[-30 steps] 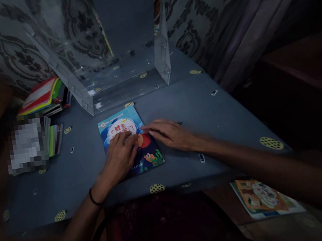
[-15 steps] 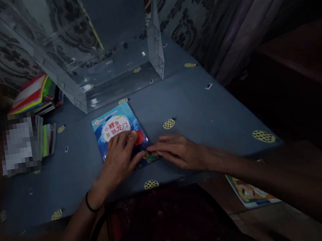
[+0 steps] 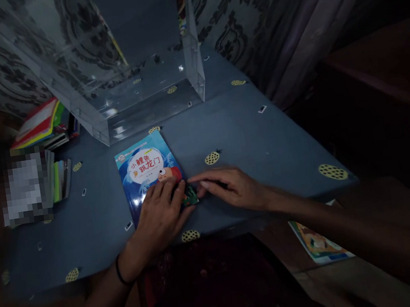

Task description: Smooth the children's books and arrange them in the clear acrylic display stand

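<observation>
A blue picture book [image 3: 132, 184] with Chinese characters and a cartoon fish on its cover lies closed on the table, near the front edge. My left hand [image 3: 162, 205] rests flat on the lower part of the cover, fingers stretched out, hiding some of the picture. At the book's right edge is my right hand [image 3: 228, 186]. Its index finger points to the lower right side of the book, and the thumb and other fingers sit apart below it. I cannot tell whether a fingertip presses on the cover's edge.
A clear acrylic shelf [image 3: 154, 115] stands behind the book. Stacked books [image 3: 39, 126] and a second pile [image 3: 59, 179] are at the left. A blue-grey cloth with pineapples covers the table [image 3: 249, 142]. Another picture book [image 3: 318, 241] lies low, beyond the front edge.
My left hand has slid down the cover, uncovering the fish's face. My right hand's fingers have spread, the index finger stretching out along the book's edge. The view has shifted slightly.
</observation>
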`<control>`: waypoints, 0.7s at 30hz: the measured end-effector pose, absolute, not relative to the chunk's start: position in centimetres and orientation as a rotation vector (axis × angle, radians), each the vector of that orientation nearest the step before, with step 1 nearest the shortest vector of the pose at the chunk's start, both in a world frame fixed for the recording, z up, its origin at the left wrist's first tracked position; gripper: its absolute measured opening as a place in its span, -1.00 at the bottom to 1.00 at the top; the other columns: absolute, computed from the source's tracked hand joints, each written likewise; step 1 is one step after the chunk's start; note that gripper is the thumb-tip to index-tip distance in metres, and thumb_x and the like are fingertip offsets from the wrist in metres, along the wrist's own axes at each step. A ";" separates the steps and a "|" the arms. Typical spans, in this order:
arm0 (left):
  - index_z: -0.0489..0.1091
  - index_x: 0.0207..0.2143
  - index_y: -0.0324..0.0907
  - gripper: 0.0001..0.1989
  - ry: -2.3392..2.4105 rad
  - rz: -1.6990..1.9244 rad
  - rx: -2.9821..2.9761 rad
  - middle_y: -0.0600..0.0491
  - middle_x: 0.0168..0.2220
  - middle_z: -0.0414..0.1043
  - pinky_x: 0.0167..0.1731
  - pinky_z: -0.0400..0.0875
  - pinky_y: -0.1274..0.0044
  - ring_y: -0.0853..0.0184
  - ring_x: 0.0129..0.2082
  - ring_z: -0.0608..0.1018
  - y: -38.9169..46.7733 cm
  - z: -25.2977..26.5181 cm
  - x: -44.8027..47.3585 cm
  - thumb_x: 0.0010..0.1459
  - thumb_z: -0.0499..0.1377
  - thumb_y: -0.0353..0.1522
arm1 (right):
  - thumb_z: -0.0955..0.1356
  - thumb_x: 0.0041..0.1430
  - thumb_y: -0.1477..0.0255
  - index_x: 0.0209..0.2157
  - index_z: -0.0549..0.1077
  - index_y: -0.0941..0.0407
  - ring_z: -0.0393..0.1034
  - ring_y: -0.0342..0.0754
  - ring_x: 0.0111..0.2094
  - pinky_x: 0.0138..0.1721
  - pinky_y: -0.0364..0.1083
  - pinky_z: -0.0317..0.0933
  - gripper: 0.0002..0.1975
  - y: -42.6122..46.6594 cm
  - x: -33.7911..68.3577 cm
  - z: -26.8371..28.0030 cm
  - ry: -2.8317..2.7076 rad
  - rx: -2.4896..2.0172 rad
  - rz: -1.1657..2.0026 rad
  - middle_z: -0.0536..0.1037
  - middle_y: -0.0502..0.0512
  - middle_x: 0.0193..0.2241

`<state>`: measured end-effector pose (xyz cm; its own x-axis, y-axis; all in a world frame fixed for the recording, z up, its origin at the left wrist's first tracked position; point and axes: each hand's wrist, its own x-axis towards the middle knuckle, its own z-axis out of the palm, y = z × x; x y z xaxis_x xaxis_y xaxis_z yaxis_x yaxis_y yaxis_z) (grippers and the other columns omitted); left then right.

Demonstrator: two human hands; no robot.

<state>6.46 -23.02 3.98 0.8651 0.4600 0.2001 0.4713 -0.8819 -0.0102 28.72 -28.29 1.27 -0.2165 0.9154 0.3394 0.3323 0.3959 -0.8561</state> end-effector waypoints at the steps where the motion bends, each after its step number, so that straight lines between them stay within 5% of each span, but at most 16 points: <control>1: 0.35 0.13 -0.28 -0.58 -0.738 -0.319 -2.973 -0.21 0.10 0.45 0.04 0.44 0.21 0.05 0.07 0.48 -23.1 4.0 6.5 0.42 -0.02 -0.19 | 0.21 0.40 0.45 0.08 0.50 0.06 0.53 -0.11 -0.31 -0.18 -0.07 0.38 -0.66 -28.3 28.8 1.3 -1.729 -1.105 0.817 0.65 0.03 -0.36; 8: 0.40 0.07 -0.29 -0.66 -0.736 -0.412 -2.969 -0.15 0.01 0.54 -0.08 0.53 0.25 0.12 -0.06 0.55 -23.4 4.4 6.5 0.42 -0.06 -0.35 | 0.21 0.40 0.44 0.06 0.51 0.09 0.52 -0.13 -0.33 -0.23 -0.10 0.36 -0.67 -28.4 28.9 1.4 -1.704 -1.108 0.814 0.64 0.02 -0.38; 21: 0.38 0.08 -0.25 -0.62 -0.760 -0.444 -2.971 -0.18 0.03 0.48 -0.10 0.49 0.23 0.06 -0.04 0.50 -23.8 3.4 6.4 0.37 0.07 -0.19 | 0.19 0.43 0.45 0.11 0.47 0.08 0.47 -0.06 -0.23 -0.10 0.00 0.36 -0.66 -28.4 28.8 1.5 -1.936 -1.013 0.807 0.58 0.10 -0.28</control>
